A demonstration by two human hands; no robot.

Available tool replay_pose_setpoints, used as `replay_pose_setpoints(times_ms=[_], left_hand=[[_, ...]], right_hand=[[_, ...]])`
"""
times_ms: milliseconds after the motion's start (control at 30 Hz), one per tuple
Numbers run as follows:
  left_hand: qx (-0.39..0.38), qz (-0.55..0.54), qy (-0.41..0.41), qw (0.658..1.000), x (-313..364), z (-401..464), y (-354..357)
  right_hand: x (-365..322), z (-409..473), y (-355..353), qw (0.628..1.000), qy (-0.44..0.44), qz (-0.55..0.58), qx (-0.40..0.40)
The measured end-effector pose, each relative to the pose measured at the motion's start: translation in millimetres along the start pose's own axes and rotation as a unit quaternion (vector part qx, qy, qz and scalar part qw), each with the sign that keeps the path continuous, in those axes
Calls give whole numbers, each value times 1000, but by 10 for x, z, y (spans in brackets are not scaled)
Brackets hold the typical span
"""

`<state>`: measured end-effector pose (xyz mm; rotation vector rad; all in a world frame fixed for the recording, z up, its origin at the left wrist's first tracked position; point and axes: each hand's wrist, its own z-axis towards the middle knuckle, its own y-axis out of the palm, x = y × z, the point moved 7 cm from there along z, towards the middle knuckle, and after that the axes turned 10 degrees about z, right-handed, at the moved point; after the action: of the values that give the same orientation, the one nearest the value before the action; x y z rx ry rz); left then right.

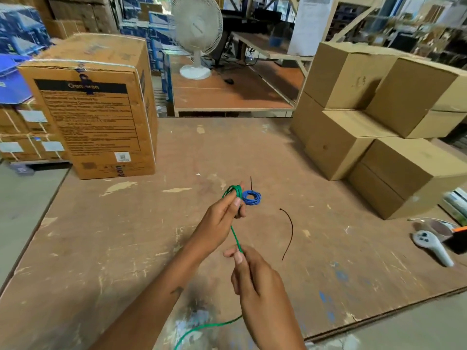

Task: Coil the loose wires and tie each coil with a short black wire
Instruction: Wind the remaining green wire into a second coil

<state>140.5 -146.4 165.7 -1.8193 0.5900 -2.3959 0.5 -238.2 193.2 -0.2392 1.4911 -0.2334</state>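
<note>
My left hand [222, 215] holds a small coil of green wire [233, 192] wound around its fingers, above the brown table [126, 236]. The wire runs taut down to my right hand [252, 271], which pinches it; the loose tail trails off toward the near edge at the bottom. A finished blue coil [251, 197] lies on the table just right of my left hand, with a short black wire end sticking up behind it. Another short black wire [289, 233] lies curved on the table to the right of both hands.
A tall printed cardboard box [96, 109] stands at the back left. Stacked plain cardboard boxes [379, 127] fill the right side. A white handheld controller [432, 246] and a black and orange object lie at the right edge. A white fan [197, 34] stands behind.
</note>
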Motion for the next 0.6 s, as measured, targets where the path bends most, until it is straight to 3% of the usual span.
replay_pose_setpoints(times_ms=[100,233,433,600], left_hand=[[-55,49,-13,997,-177,-134,105],[-91,0,-9,996,-24,-375,183],[-50,-65,34,996,369,-456,17],[-6,-103,36,994,468,-368,-196]], right_hand=[[-267,250,-344,994,-61,-38,83],[-227,920,-717,977,-98,-64,179],[518,1465,-375,988,-24,144,51],[734,842,280,979,9,202,-12]])
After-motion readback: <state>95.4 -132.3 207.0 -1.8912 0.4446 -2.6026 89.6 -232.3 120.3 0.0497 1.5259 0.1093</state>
